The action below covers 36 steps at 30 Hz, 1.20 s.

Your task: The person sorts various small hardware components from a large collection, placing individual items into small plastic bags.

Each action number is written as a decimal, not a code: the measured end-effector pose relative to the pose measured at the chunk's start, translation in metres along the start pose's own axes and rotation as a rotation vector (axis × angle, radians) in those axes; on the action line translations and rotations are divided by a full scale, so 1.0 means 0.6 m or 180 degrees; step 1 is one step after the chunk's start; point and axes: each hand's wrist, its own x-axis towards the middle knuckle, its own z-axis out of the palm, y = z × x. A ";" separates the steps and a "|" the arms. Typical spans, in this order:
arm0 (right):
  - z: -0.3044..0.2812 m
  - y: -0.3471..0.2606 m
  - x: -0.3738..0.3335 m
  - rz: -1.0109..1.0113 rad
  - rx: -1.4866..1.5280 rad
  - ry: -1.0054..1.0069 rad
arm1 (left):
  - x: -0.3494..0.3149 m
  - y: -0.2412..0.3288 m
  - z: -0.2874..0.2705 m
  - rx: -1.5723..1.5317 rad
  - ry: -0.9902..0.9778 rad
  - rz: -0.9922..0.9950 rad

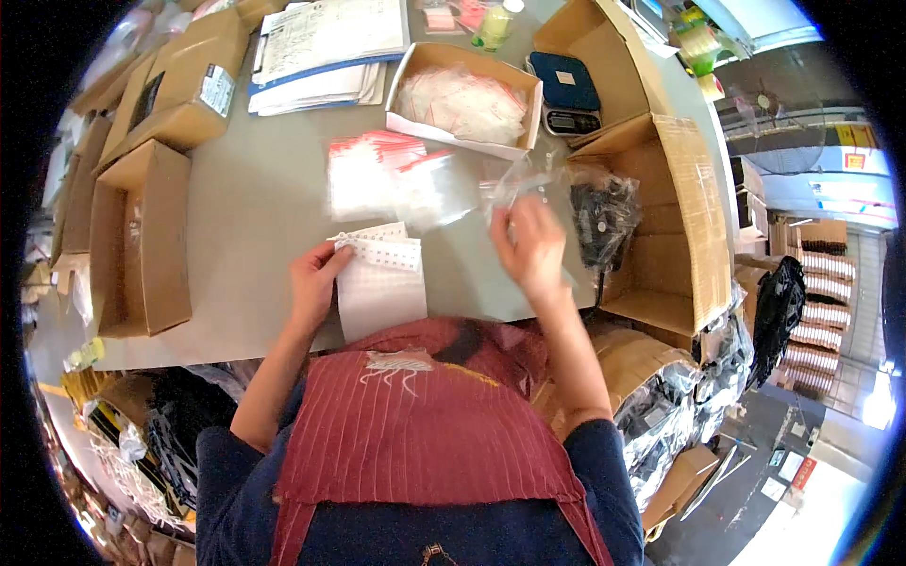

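Left hand: I am seeing the left hand [319, 278] pinching the white label sheet [385, 300] between thumb and forefinger at its far left corner.
Label sheet place: it is lying at the near side of the tabletop [245, 226], just right of the left hand and close to the apron [425, 429].
Label sheet direction: its long axis is running near to far, the near end pointing at the apron; at the far end, narrow marked strips are running crosswise, their free ends pointing right.
Right hand: I am viewing the right hand [530, 247] blurred, fingers curling beside a clear plastic bag [522, 181]; I cannot tell whether they are pinching it.
Far of the sheet: red-edged clear bags [376, 174] are lying in a pile, with an open white box [511, 141] of bags sitting farther off.
Right side: a black item in clear plastic [604, 224] is lying by the open cardboard box [675, 245]; a blue-topped scale [566, 83] is sitting beyond.
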 end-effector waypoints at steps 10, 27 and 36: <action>0.100 0.062 0.176 0.0083 0.0269 -0.0072 | -0.017 0.046 0.017 0.0162 0.0127 -0.0062; 0.064 -0.115 0.063 -0.0207 0.1797 -0.1649 | -0.047 0.078 0.032 0.1122 -0.0238 0.0743; 0.090 -0.144 0.043 -0.0922 0.1004 -0.1147 | -0.046 0.033 -0.002 0.0834 -0.0100 0.0341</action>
